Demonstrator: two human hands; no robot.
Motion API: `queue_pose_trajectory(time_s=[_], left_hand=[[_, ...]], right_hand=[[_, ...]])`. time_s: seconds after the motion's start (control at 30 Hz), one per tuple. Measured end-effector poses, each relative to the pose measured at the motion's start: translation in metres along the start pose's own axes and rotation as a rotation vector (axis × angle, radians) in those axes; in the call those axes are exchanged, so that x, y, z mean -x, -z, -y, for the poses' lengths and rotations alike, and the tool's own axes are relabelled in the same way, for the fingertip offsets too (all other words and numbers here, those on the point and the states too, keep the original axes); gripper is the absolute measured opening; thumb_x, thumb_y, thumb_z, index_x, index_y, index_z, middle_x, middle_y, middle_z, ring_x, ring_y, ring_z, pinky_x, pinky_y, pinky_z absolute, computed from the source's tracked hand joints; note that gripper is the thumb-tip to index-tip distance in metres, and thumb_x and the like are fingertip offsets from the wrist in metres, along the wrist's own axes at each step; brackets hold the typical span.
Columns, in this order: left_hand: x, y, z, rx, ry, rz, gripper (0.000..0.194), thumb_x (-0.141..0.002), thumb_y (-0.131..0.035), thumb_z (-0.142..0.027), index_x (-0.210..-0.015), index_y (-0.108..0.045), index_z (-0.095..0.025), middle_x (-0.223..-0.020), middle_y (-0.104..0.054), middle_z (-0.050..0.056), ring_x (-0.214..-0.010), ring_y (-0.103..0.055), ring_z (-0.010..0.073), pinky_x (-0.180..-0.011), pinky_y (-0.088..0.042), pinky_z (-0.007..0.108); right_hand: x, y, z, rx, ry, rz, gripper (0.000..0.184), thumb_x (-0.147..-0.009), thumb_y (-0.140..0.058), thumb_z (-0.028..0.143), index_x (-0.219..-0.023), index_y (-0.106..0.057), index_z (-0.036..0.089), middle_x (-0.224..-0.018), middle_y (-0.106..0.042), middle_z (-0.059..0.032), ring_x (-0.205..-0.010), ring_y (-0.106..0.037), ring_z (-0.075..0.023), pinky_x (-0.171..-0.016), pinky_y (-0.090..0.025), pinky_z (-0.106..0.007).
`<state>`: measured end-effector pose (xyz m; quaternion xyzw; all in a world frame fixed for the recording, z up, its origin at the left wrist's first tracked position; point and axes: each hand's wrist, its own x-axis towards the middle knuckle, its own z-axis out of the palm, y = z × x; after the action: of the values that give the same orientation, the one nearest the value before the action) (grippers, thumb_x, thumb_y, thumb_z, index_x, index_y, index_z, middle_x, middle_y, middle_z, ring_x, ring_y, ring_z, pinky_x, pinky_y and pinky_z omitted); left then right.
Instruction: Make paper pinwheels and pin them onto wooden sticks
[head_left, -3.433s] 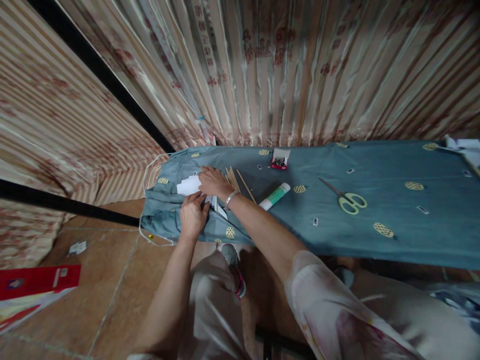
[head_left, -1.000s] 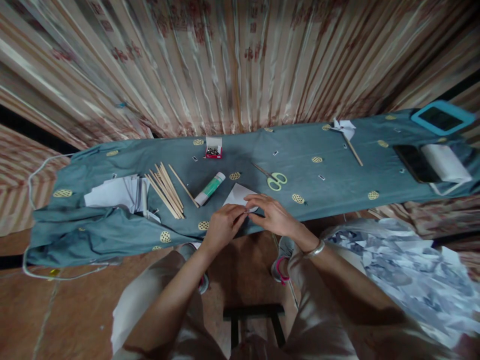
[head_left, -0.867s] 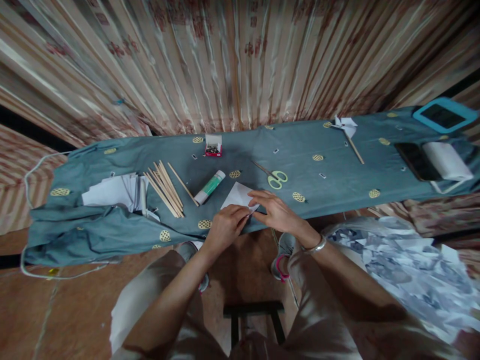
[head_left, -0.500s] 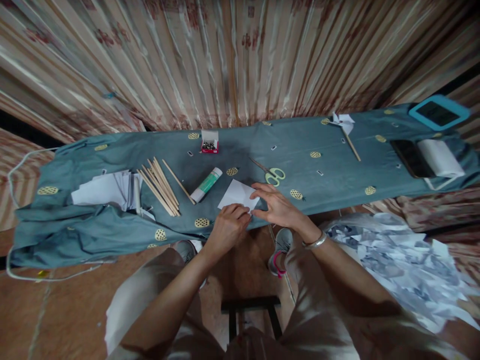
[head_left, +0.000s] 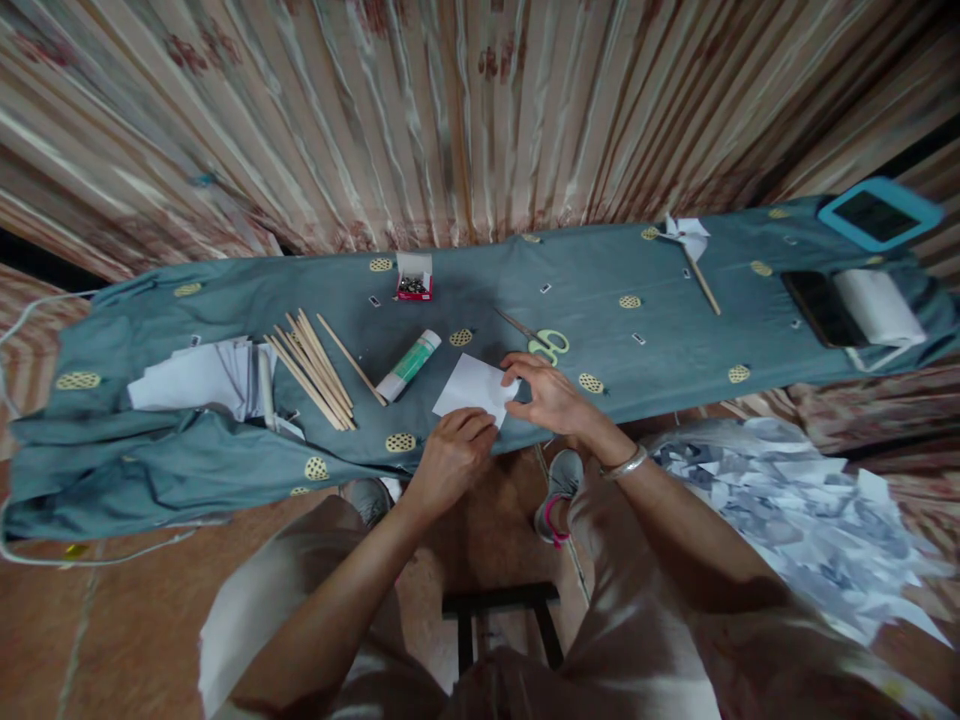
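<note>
A small white sheet of paper (head_left: 471,386) lies at the front edge of the cloth-covered table. My left hand (head_left: 456,455) is closed on its near edge, the fingers bent together. My right hand (head_left: 551,398) grips the paper's right corner between thumb and fingers. Just behind the right hand lie scissors (head_left: 549,344) with pale green handles, blades pointing left. A green and white glue stick (head_left: 409,365) rests left of the paper. Beside it are a single wooden stick (head_left: 351,358) and a bundle of several wooden sticks (head_left: 313,372).
A red box of pins (head_left: 414,288) stands open at the back. Stacked white paper (head_left: 199,380) lies at the left. Toward the right are a paper pinwheel (head_left: 688,240) on a stick, a dark phone (head_left: 821,310) and a blue-framed device (head_left: 879,214). Paper scraps (head_left: 802,510) fill a bag below.
My right hand's fingers have curled in and closed on the paper's right corner. My left hand stays at the near edge. The whole view has shifted slightly.
</note>
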<state>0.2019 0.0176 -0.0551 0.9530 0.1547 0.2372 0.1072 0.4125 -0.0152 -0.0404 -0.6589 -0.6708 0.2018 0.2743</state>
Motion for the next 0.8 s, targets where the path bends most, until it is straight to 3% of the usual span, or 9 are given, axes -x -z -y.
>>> queue_pose_trajectory(time_s=[0.13, 0.33, 0.53, 0.67, 0.7, 0.8], left_hand=[[0.001, 0.000, 0.000, 0.012, 0.004, 0.000, 0.014, -0.091, -0.057, -0.015, -0.099, -0.069, -0.014, -0.107, -0.071, 0.008, -0.105, -0.062, 0.0232, -0.089, -0.056, 0.039], [0.002, -0.001, 0.000, 0.036, -0.001, -0.011, 0.015, -0.091, -0.056, -0.015, -0.100, -0.069, -0.014, -0.108, -0.071, 0.009, -0.106, -0.063, 0.0236, -0.091, -0.056, 0.040], [0.001, 0.000, 0.001, 0.106, 0.050, 0.000, 0.016, -0.091, -0.057, -0.016, -0.100, -0.070, -0.015, -0.108, -0.073, 0.009, -0.106, -0.064, 0.0247, -0.091, -0.055, 0.041], [-0.007, 0.003, 0.007, 0.368, 0.227, -0.071, 0.019, -0.093, -0.055, -0.021, -0.099, -0.073, -0.017, -0.101, -0.075, 0.008, -0.096, -0.069, 0.0208, -0.087, -0.056, 0.036], [-0.010, 0.004, 0.008, 0.451, 0.296, -0.106, 0.020, -0.094, -0.055, -0.023, -0.098, -0.074, -0.017, -0.099, -0.076, 0.007, -0.093, -0.070, 0.0195, -0.086, -0.056, 0.033], [-0.020, 0.008, 0.011, 0.607, 0.481, -0.189, 0.021, -0.092, -0.055, -0.024, -0.093, -0.075, -0.018, -0.096, -0.077, 0.006, -0.087, -0.072, 0.0180, -0.079, -0.057, 0.029]], right_hand=[[-0.003, 0.002, -0.009, -0.053, -0.006, -0.011, 0.022, -0.067, -0.066, 0.014, -0.089, -0.062, 0.019, -0.117, -0.063, -0.0094, -0.108, -0.061, -0.0253, -0.093, -0.046, -0.040], [-0.011, 0.010, -0.023, -0.129, -0.030, 0.022, 0.019, -0.068, -0.059, 0.009, -0.084, -0.064, 0.019, -0.104, -0.066, -0.0075, -0.089, -0.064, -0.0191, -0.067, -0.050, -0.027], [-0.015, 0.011, -0.021, -0.069, -0.053, -0.067, 0.023, -0.069, -0.051, 0.005, -0.081, -0.065, 0.018, -0.093, -0.070, -0.0061, -0.086, -0.064, -0.0182, -0.072, -0.049, -0.027], [-0.001, 0.013, -0.008, -0.086, -0.211, -0.254, 0.012, -0.082, -0.055, 0.023, -0.081, -0.067, 0.018, -0.079, -0.070, -0.0044, -0.070, -0.063, -0.0164, -0.067, -0.047, -0.028], [0.004, 0.012, -0.004, -0.118, -0.259, -0.269, 0.018, -0.083, -0.057, 0.031, -0.076, -0.066, 0.018, -0.071, -0.069, -0.0035, -0.064, -0.061, -0.0151, -0.063, -0.046, -0.027], [0.017, 0.006, 0.008, -0.382, -0.361, -0.105, 0.041, -0.084, -0.055, 0.052, -0.064, -0.064, 0.018, -0.058, -0.063, -0.0021, -0.050, -0.055, -0.0118, -0.051, -0.042, -0.024]])
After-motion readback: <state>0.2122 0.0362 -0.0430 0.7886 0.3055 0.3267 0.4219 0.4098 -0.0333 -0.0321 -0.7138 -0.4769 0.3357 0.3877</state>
